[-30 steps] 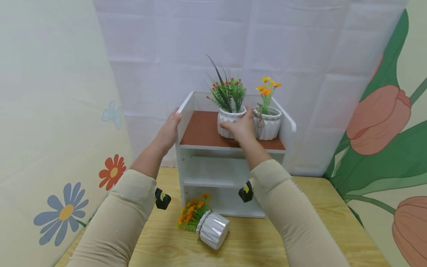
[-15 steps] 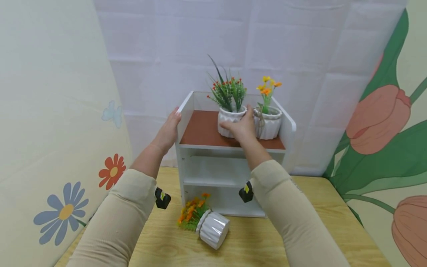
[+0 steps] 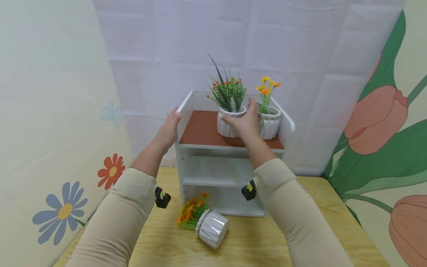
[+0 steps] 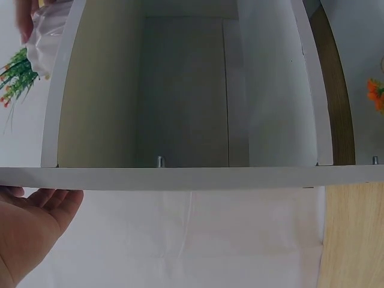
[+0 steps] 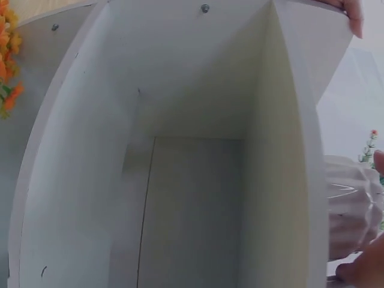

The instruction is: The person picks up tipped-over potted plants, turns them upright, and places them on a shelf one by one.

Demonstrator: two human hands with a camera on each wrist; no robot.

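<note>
In the head view, a white fluted flowerpot [image 3: 228, 128] with grassy leaves and small red flowers stands upright on the brown top of a white shelf unit [image 3: 213, 148]. My right hand [image 3: 247, 124] is at its right side, thumb by the front of the rim and fingers spread and raised behind. To its right stands a second white pot [image 3: 271, 125], with yellow-orange flowers and a twine bow, partly behind that hand. My left hand [image 3: 168, 129] rests flat against the outside of the unit's left side panel [image 4: 180, 178], its fingers fairly straight.
A third white pot [image 3: 212, 230] with orange flowers [image 3: 191, 213] lies on its side on the wooden table [image 3: 166, 252], before the lowest compartment. Raised panels edge the shelf top at left, right and back. Printed flower cloths hang at both sides.
My right hand has loosened from the red-flowered pot, its thumb and fingers rising and shifting slightly right. The pot stays where it was. My left hand has not moved.
</note>
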